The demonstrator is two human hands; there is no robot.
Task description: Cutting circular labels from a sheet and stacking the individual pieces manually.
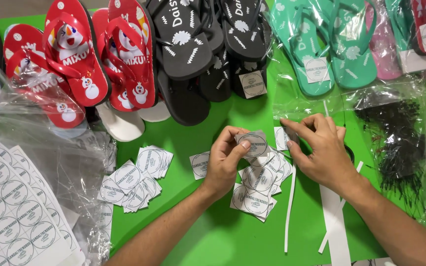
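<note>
Head view shows the left hand (225,160) pinching a small stack of square paper labels (253,143) between thumb and fingers, while the right hand (321,148) pinches one label (283,138) at its fingertips, just beside the stack. Below and between both hands lies a loose pile of cut labels (257,189); another pile (134,180) sits to the left of the left hand. Uncut label sheets (11,212) lie far left, so cutting seems partly done. Beyond the hands, bagged flip-flops (316,44) already carry labels.

Right hand (321,150) hides part of the label pile (262,182).
</note>
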